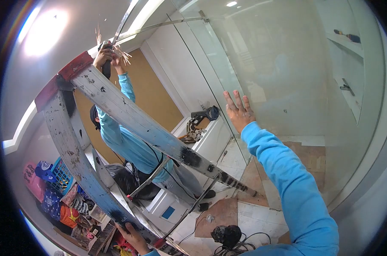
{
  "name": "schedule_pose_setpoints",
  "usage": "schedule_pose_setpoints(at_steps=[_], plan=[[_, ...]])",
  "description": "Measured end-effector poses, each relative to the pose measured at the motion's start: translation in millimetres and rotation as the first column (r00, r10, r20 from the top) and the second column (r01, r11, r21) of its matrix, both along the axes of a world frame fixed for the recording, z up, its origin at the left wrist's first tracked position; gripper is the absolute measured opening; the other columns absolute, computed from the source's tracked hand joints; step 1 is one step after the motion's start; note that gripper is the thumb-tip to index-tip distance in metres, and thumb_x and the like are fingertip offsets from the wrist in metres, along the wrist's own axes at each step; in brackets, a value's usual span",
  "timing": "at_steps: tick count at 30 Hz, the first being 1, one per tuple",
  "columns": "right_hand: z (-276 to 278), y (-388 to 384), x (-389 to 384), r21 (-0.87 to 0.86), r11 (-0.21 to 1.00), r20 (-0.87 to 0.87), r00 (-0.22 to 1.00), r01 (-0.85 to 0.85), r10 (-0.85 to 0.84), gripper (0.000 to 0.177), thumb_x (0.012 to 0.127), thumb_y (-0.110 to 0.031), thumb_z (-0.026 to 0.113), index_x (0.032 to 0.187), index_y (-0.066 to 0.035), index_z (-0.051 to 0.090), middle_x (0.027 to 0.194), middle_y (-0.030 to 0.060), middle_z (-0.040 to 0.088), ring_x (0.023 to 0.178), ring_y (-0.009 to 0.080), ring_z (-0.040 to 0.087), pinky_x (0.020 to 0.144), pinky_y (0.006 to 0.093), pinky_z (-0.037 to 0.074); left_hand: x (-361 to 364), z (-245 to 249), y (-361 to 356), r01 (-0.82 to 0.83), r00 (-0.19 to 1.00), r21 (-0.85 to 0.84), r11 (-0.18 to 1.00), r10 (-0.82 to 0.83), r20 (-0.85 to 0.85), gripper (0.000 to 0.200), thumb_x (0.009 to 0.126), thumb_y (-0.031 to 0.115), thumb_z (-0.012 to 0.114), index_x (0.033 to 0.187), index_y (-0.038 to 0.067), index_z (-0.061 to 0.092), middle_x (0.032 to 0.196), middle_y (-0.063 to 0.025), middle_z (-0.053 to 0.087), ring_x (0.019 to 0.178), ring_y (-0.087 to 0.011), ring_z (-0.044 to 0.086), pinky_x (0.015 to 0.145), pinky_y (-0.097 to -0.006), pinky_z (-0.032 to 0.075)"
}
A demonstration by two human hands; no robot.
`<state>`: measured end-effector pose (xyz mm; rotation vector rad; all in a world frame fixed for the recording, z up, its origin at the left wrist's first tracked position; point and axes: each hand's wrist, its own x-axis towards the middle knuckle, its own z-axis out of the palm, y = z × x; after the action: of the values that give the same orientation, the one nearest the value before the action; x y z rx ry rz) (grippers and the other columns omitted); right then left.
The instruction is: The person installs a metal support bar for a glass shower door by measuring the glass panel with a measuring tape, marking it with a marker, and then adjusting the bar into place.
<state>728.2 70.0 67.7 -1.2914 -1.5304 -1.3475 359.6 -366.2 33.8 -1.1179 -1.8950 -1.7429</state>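
Note:
Flat against the glass panel [287, 94], my right hand [239, 112] has its fingers spread and holds nothing. My left hand [132, 239] rests at the lower edge of the paint-stained stepladder [69, 141], its fingers against the rail; part of the hand is cut off by the frame's bottom. Beyond the ladder a co-worker [135, 145] in a blue top raises both arms, holding a power tool [106, 64] against a metal bar [125, 21]. Sparks fly from the tool.
A blue basket [62, 175] and piled clothes stand at the left. Black cables [244, 245] and a black bundle [226, 235] lie on the floor. A white ledge [210, 136] holds bags. A brush [347, 36] sits on the upper right shelf.

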Motion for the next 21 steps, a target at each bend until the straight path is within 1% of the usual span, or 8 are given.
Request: schedule_pose_setpoints(at_steps=[3,5,7,10,15,17,21], plan=[[0.0,-1.6,0.7,-0.006,1.0,-0.002,1.0,-0.023,0.023,0.006,0.084,-0.024,0.057,0.081,-0.021,0.062,0.157,0.0027,0.009,0.144,0.0362,0.0,0.113,0.0553,-0.007,-2.5,-3.0,-1.4,-0.026,1.0,-0.002,1.0,0.026,-0.018,0.077,0.093,0.051,0.051,0.142,-0.005,0.03,0.138,-0.0222,0.04,0.12,-0.0303,0.045,0.101,-0.0357,0.035],[1.5,0.8,-4.3,0.016,1.0,-0.006,1.0,0.003,-0.003,0.007,0.085,-0.024,0.057,0.082,-0.021,0.062,0.157,0.0024,0.009,0.144,0.0362,0.0,0.113,0.0549,-0.007,-7.6,-1.7,0.6,-0.036,0.999,-0.007,0.999,0.035,-0.025,0.076,0.093,0.05,0.051,0.142,-0.005,0.029,0.139,-0.0219,0.04,0.12,-0.0302,0.045,0.101,-0.0357,0.035],[2.4,-2.2,-3.3,0.004,1.0,0.0,1.0,0.01,-0.01,0.007,0.085,-0.024,0.057,0.083,-0.021,0.062,0.157,0.0021,0.009,0.144,0.0361,0.0,0.113,0.0549,-0.007,-5.4,0.1,0.6,-0.022,1.0,-0.009,1.0,0.022,0.015,0.075,0.094,0.05,0.05,0.142,-0.004,0.03,0.139,-0.0218,0.04,0.12,-0.0302,0.045,0.101,-0.0356,0.034],[2.7,-2.4,-2.8,-0.006,1.0,0.001,1.0,0.008,-0.008,0.007,0.085,-0.024,0.057,0.084,-0.021,0.063,0.157,0.0017,0.01,0.144,0.036,0.0,0.113,0.0548,-0.007,4.8,6.5,0.4,-0.031,0.999,-0.024,0.999,0.031,0.013,0.075,0.094,0.05,0.05,0.142,-0.004,0.03,0.139,-0.0216,0.04,0.12,-0.0302,0.045,0.101,-0.0354,0.034],[0.8,-1.5,-2.3,-0.011,1.0,-0.007,1.0,-0.008,0.008,0.007,0.085,-0.024,0.057,0.084,-0.021,0.063,0.157,0.0017,0.01,0.144,0.0359,0.0,0.113,0.0553,-0.006,-6.1,-2.0,0.6,-0.015,1.0,-0.004,1.0,0.015,0.014,0.077,0.093,0.051,0.051,0.142,-0.005,0.03,0.138,-0.0224,0.04,0.12,-0.0298,0.045,0.101,-0.0353,0.034],[1.7,-3.4,-1.3,0.003,1.0,-0.001,1.0,0.017,-0.017,0.006,0.085,-0.023,0.057,0.085,-0.021,0.062,0.157,0.002,0.009,0.144,0.0359,0.001,0.113,0.055,-0.006,-6.4,-2.1,0.4,-0.011,1.0,0.007,1.0,0.011,0.014,0.077,0.093,0.051,0.051,0.142,-0.005,0.03,0.138,-0.0226,0.04,0.12,-0.0296,0.045,0.101,-0.0353,0.034],[0.4,-2.2,0.3,-0.005,1.0,-0.007,1.0,0.005,-0.005,0.005,0.085,-0.024,0.057,0.085,-0.021,0.062,0.157,0.0024,0.008,0.144,0.0356,0.001,0.113,0.055,-0.006,-2.0,-1.6,-0.5,-0.04,0.999,-0.016,0.999,0.041,0.01,0.079,0.092,0.052,0.051,0.141,-0.006,0.029,0.138,-0.0234,0.04,0.12,-0.03,0.045,0.101,-0.0354,0.034]])
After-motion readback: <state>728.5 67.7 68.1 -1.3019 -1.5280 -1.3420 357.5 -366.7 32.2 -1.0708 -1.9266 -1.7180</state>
